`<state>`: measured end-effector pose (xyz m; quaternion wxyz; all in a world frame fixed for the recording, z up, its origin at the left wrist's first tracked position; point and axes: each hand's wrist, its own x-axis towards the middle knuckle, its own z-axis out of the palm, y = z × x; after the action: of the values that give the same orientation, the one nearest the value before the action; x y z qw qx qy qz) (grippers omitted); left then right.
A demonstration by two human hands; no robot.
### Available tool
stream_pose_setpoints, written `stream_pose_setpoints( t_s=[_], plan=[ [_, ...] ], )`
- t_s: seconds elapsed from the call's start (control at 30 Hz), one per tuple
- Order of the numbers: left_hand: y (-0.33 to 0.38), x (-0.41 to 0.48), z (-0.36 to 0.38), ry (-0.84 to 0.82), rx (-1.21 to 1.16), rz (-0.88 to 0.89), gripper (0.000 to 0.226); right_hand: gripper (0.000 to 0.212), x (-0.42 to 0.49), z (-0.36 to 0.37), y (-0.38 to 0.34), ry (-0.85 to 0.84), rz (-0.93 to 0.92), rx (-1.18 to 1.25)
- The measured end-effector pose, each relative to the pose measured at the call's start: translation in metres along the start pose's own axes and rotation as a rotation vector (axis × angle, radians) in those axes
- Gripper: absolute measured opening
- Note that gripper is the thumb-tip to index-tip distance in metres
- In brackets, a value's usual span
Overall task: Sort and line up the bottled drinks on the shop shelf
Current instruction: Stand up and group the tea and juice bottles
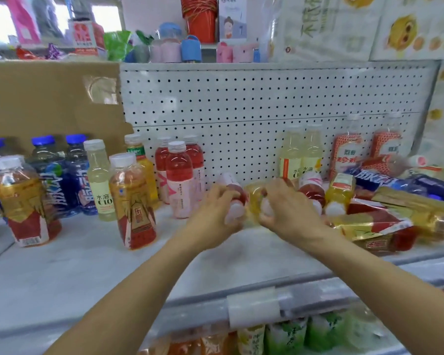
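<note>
**Both hands closed on lying bottles, mid-shelf**

Left hand [215, 210]: fingers curled round the neck end of a red bottle [235, 192]. The bottle lies on its side on the shelf [87, 265], white cap toward the camera and partly covered by the fingers.

Right hand [286, 206]: fingers and thumb wrapped round the neck end of a yellow bottle [253, 196]. It also lies on its side, just beside the red one. Blur hides whether the two bottles touch, and the label is unreadable.

Location: both bottles sit at the middle of the shelf, in front of the pegboard back panel [241, 98].

Left section, upright:
- blue-capped bottles [72, 175] at the rear, the outermost cut off by the frame edge
- one pale bottle [99, 180]
- two amber tea bottles [132, 201] nearer the front
- a cluster of pink-red bottles [178, 175], with the rear ones partly hidden by the front one

Right section: a heap of bottles [395, 201] lying crosswise, overlapping and blurred, so no count is possible. Behind the heap, pale and red-labelled bottles stand against the panel.

Other items:
- a cardboard sheet [49, 98] covering the panel's left part
- a price-tag holder [253, 307] on the shelf's front edge, with no print legible
- lower-tier bottles [305, 334] below, showing tops only
</note>
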<state>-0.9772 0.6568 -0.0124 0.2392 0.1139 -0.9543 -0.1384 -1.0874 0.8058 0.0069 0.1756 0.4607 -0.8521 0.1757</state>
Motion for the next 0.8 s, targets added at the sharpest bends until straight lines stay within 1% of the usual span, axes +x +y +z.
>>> stream_pose_setpoints(
  t_s=[0.07, 0.2, 0.33, 0.43, 0.53, 0.6, 0.7, 0.8],
  plan=[
    [0.002, 0.020, 0.010, -0.092, 0.112, -0.044, 0.062, 0.035, 0.023, -0.022, 0.016, 0.047, 0.007, 0.139],
    [0.004, 0.048, 0.021, -0.117, 0.313, -0.122, 0.059, 0.037, 0.074, -0.047, 0.046, 0.048, 0.015, 0.365],
    [0.005, 0.057, 0.032, -0.091, 0.382, -0.166, 0.056, 0.045, 0.124, -0.044, 0.060, 0.025, -0.036, 0.398],
    [0.005, 0.059, 0.037, -0.055, 0.365, -0.194, 0.046, 0.044, 0.153, -0.037, 0.059, -0.011, -0.065, 0.426],
    [0.001, 0.057, 0.034, -0.004, 0.309, -0.239, 0.047, 0.044, 0.173, -0.027, 0.056, -0.032, -0.078, 0.414],
    [-0.002, 0.057, 0.025, 0.096, 0.219, -0.270, 0.047, 0.047, 0.183, -0.021, 0.055, -0.056, -0.080, 0.419],
    [-0.003, 0.067, 0.004, 0.294, 0.073, -0.310, 0.038, 0.048, 0.193, -0.014, 0.055, -0.089, -0.099, 0.402],
    [-0.002, 0.088, -0.016, 0.372, 0.020, -0.303, 0.040, 0.049, 0.196, -0.012, 0.059, -0.091, -0.097, 0.424]
  ],
)
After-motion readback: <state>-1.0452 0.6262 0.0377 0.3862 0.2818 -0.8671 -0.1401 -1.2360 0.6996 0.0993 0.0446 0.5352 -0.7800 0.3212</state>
